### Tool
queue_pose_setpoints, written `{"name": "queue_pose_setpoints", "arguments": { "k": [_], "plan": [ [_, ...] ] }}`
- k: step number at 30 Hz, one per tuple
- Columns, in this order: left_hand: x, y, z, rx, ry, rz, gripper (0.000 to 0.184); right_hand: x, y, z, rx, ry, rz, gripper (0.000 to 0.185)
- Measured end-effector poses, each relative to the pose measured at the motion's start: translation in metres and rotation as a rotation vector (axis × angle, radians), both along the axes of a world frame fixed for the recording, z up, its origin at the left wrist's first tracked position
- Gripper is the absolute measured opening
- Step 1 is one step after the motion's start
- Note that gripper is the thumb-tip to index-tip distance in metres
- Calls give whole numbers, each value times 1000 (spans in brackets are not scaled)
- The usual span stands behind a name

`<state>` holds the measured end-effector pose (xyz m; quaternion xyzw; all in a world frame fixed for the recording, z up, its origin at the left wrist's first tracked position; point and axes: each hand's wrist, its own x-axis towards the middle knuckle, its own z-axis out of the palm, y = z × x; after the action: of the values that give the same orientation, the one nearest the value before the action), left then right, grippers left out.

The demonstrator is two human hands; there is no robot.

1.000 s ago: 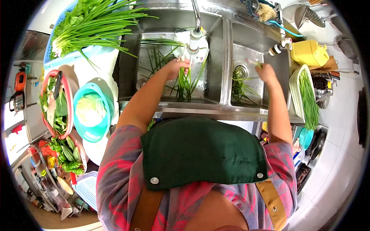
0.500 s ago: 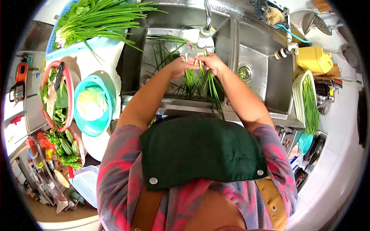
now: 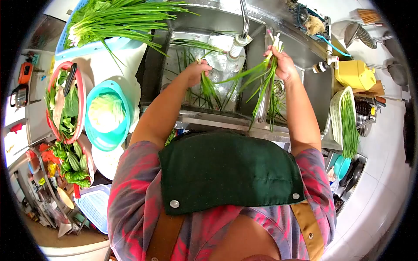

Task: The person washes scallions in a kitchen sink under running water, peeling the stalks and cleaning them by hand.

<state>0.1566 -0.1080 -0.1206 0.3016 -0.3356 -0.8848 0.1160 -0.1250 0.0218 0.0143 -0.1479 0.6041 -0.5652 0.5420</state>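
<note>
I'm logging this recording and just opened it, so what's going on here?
A person is handling spring onions at a double sink. The left grip holds a small bunch over the left basin, leaves hanging down. The right grip holds another bunch near the divider, pale ends up. Loose leaves lie in the left basin, and a basket of green stalks stands at the sink's right.

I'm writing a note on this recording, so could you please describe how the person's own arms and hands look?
The left hand and right hand are bare, with no gloves. The forearms are uncovered too, and no watch or bracelet shows. The short, loose sleeves are greyish purple with streaky red-pink patches.
</note>
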Motion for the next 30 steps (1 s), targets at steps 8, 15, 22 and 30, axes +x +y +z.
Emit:
{"name": "queue_pose_setpoints", "arguments": {
  "k": [8,15,22,30],
  "plan": [
    [-38,15,23,80,165,-27,19,37,5,-45,301,136,114,40],
    [-52,21,25,115,156,60,20,88,-17,-62,233,159,322,24],
    [-38,11,35,63,1,10,23,81,-23,-62,322,158,392,17],
    [-36,15,27,-178,-85,36,21,99,-30,-35,342,281,400,26]
  ]
}}
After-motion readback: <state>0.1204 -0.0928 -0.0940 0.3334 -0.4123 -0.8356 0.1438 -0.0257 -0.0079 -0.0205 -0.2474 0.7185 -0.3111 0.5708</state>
